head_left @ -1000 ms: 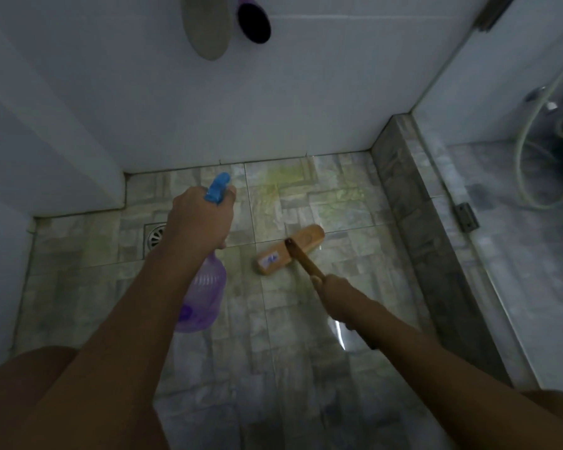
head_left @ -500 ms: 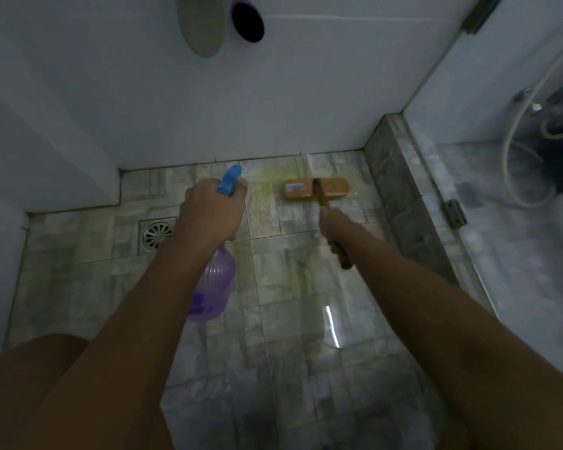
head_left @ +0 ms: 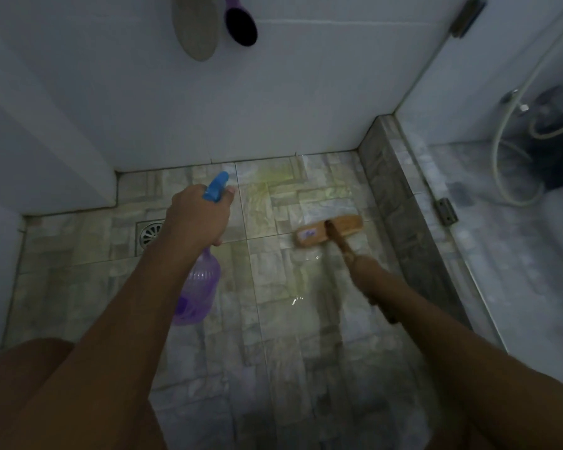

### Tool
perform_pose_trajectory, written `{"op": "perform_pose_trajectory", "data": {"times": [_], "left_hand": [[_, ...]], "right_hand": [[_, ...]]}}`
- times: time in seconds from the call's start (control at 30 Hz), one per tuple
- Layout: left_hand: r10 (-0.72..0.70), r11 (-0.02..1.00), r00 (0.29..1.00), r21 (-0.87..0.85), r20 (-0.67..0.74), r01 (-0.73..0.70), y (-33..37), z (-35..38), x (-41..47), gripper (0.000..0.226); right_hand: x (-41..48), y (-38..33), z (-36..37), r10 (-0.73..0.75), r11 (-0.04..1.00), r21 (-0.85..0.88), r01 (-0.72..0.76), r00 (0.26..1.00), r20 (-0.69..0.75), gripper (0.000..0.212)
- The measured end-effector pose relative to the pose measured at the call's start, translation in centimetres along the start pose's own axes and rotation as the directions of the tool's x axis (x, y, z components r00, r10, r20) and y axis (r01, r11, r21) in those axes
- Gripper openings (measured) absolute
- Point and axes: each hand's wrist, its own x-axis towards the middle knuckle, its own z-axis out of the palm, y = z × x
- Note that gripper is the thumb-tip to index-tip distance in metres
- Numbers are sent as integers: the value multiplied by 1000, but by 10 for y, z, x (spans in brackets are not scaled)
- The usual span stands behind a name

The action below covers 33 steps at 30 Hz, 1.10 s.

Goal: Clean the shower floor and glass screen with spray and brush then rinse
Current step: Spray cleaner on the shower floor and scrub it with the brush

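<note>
Looking down into a tiled shower stall, read from left to right. Lower left: a bare leg (head_left: pixel 30 368) of the person. Set in the shower floor (head_left: pixel 290 352) at left: a round drain grate (head_left: pixel 150 232). Raised above the tiles: left hand (head_left: pixel 199 219), fingers curled tight round the neck of the spray bottle (head_left: pixel 197 293), one fingertip showing next to the blue nozzle (head_left: pixel 216 186), pointing toward the back wall (head_left: pixel 306 92); translucent purple body hanging under the wrist. High on the back wall: a grey oval pad (head_left: pixel 195 27) and a purple brush (head_left: pixel 241 24), side by side. On the tiles just right of the nozzle, against the wall: a yellow-green film (head_left: pixel 273 180). Right of centre: wooden brush (head_left: pixel 329 230), head flat on the wet floor near the kerb (head_left: pixel 400 222), handle slanting back into the right hand (head_left: pixel 364 274), clamped round it, single fingers lost in blur. Far right: stone kerb carrying the glass screen (head_left: pixel 517 254) with a metal hinge (head_left: pixel 446 211) at its foot; beyond the glass, a pale looped hose (head_left: pixel 501 157).
</note>
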Motion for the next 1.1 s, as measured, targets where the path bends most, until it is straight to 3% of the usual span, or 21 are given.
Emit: {"op": "perform_pose_trajectory", "data": {"times": [0.07, 0.13, 0.3, 0.37, 0.53, 0.7, 0.8, 0.93, 1.03, 1.1], "left_hand": [[7, 1000, 1000, 0, 0, -7, -1, -1, -2, 47], [25, 1000, 1000, -1, -9, -25, -1, -1, -5, 47], [36, 999, 999, -30, -8, -36, 9, 0, -14, 46], [28, 999, 1000, -43, -5, -28, 11, 0, -16, 43], [34, 999, 999, -20, -20, -34, 10, -4, -22, 43], [38, 999, 997, 15, -62, -37, 8, -11, -27, 43], [30, 999, 997, 29, -70, -28, 4, -16, -30, 42], [-3, 1000, 997, 27, -77, 5, 0, -22, -30, 42], [-11, 1000, 997, 14, -71, 12, -6, -27, -29, 43], [-3, 1000, 998, 29, -64, 4, -10, -32, -28, 44]], "right_hand": [[22, -10, -21, 64, 988, 145, -50, 993, -96, 53], [31, -23, -24, 86, 984, 165, -68, 991, -103, 51], [2, -28, 5, -63, 993, -93, 73, 992, 111, 44], [1, -25, -3, -93, 988, -114, 109, 986, 136, 44], [76, -43, -52, 13, 990, 143, 2, 995, -101, 44], [95, -105, -47, -13, 982, 187, 24, 998, -62, 34], [64, -140, -4, -180, 980, 89, 179, 984, 2, 38], [19, -128, 40, -276, 957, -57, 284, 954, 116, 40], [20, -108, 25, -271, 956, -89, 280, 957, 100, 49], [48, -108, -2, -184, 982, -37, 184, 983, 7, 45]]}}
